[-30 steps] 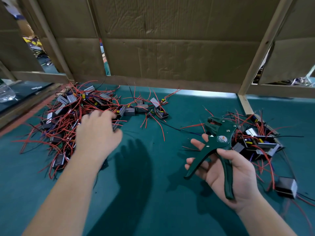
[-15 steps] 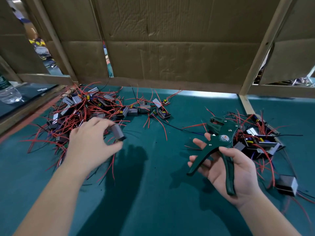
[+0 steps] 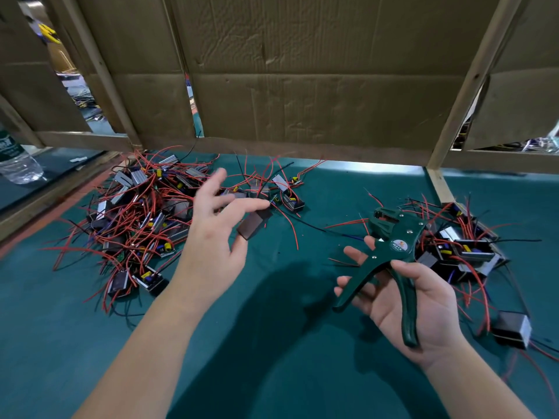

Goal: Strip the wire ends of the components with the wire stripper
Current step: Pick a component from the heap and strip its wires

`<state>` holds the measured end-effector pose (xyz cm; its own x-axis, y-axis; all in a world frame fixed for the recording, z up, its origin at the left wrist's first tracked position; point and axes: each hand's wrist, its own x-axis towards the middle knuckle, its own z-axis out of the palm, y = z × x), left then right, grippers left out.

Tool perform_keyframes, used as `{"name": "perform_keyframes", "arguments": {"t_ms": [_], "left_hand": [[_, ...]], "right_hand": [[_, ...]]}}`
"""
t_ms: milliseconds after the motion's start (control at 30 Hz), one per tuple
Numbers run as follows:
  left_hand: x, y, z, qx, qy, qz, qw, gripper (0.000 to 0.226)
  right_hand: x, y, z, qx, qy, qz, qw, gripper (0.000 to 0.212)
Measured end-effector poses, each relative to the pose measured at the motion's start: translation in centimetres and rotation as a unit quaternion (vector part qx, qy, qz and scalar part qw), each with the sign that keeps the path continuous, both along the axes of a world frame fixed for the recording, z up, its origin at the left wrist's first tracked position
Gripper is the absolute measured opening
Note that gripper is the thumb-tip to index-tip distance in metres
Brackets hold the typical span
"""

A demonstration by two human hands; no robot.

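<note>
Left hand (image 3: 211, 249) is lifted left of the stripper (image 3: 393, 231), fingers splayed, thumb and forefinger pinching one component (image 3: 252, 226). Right hand (image 3: 429, 303) is palm-up, thumb curled over a stripper handle. The pile (image 3: 142, 213) lies farther left.

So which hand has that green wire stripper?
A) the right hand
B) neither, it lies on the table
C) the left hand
A: the right hand holds the green wire stripper, thumb curled over one handle, while the left hand pinches a small dark component.
</note>
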<state>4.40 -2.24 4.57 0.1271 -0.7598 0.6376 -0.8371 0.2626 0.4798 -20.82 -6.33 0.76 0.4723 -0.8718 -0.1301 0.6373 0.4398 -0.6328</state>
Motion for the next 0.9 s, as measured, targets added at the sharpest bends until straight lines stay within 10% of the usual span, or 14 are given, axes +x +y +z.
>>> {"name": "perform_keyframes", "arguments": {"t_ms": [233, 367, 433, 567, 700, 900], "left_hand": [[-0.8, 0.2, -0.6, -0.061, -0.102, 0.066, 0.991, 0.067], [-2.3, -0.2, -0.7, -0.009, 0.06, -0.019, 0.998, 0.07], [-3.1, -0.7, -0.3, 0.083, 0.336, -0.156, 0.925, 0.071], [-3.8, -2.0, -0.2, 0.166, 0.683, -0.304, 0.643, 0.061], [-5.4, -4.1, -0.9, 0.098, 0.726, -0.161, 0.661, 0.031], [-5.1, -4.6, -2.0, 0.031, 0.764, -0.157, 0.625, 0.051]], "right_hand": [[0.1, 0.0, -0.2, 0.002, 0.002, 0.001, 1.0, 0.051], [0.2, 0.0, -0.2, 0.003, 0.0, 0.006, 1.0, 0.049], [0.3, 0.1, -0.2, 0.003, 0.002, 0.009, 1.0, 0.049], [0.3, 0.1, 0.0, 0.002, 0.004, 0.012, 1.0, 0.052], [0.1, 0.1, 0.1, 0.007, 0.001, 0.012, 1.0, 0.05], [0.2, 0.1, 0.2, 0.008, 0.001, 0.02, 1.0, 0.075]]}}
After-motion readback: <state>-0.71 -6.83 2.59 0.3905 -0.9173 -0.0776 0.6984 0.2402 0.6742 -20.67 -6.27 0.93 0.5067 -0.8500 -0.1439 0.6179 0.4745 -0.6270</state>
